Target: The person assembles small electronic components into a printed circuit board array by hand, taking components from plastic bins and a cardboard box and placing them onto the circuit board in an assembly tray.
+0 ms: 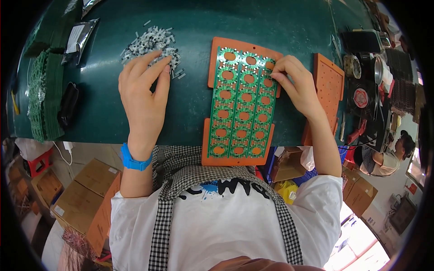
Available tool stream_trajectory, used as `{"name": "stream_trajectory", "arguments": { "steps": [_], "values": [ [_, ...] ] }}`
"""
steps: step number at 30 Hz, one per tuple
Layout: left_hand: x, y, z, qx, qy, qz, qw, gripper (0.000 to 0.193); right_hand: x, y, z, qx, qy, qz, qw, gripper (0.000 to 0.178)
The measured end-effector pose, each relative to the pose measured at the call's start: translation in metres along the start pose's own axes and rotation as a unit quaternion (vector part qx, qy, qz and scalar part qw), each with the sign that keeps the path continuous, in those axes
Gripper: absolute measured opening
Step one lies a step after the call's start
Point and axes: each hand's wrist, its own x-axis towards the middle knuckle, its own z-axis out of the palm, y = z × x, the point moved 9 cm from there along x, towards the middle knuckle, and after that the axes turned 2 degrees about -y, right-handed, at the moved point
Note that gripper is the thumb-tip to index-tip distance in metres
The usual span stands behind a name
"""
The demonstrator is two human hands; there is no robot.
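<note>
A green circuit board panel (236,95) with rows of round cut-outs lies on an orange fixture plate (207,144), right of the middle. At the panel's upper right edge is my right hand (297,84), thumb and forefinger pinched together; whatever sits between them is too small to make out. To the left, a loose heap of small clear parts with thin metal legs (154,38) is spread on the dark green table (194,27). Over the near side of that heap reaches my left hand (143,88), its fingers outstretched and the thumb apart, with nothing visible in it.
Stacked green boards (45,95) stand at the left edge, beside a silver packet (79,40) and a black case (69,104). Another orange plate (329,86) lies on the right, near a metal bowl (379,72). Cardboard boxes (81,194) stand below; a person (386,156) is at far right.
</note>
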Motion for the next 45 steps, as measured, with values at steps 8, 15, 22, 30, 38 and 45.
{"name": "stream_trajectory", "arguments": {
  "steps": [8,15,22,30,38,45],
  "values": [
    [-0.020,-0.016,0.028,-0.338,-0.079,-0.213,0.914,0.011,-0.001,-0.001,0.002,-0.002,0.022,-0.007,1.000,0.011],
    [-0.035,0.011,0.065,-0.567,-0.228,-0.261,0.747,0.015,-0.015,-0.017,0.000,-0.133,0.073,-0.104,0.983,0.014],
    [-0.049,0.045,0.075,-0.632,-0.267,-0.287,0.668,0.013,-0.015,-0.064,0.005,-0.030,0.080,-0.076,0.993,0.033],
    [-0.053,0.062,0.073,-0.534,-0.303,-0.273,0.740,0.008,-0.025,-0.079,0.022,0.130,0.041,-0.083,0.987,0.018],
    [-0.043,0.050,0.061,-0.498,-0.253,-0.201,0.805,0.013,-0.040,-0.002,0.002,0.151,0.055,0.153,0.975,0.012],
    [-0.044,0.046,0.065,-0.553,-0.234,-0.216,0.770,0.020,-0.032,-0.015,0.002,0.043,0.014,0.067,0.997,0.008]
  ]
}}
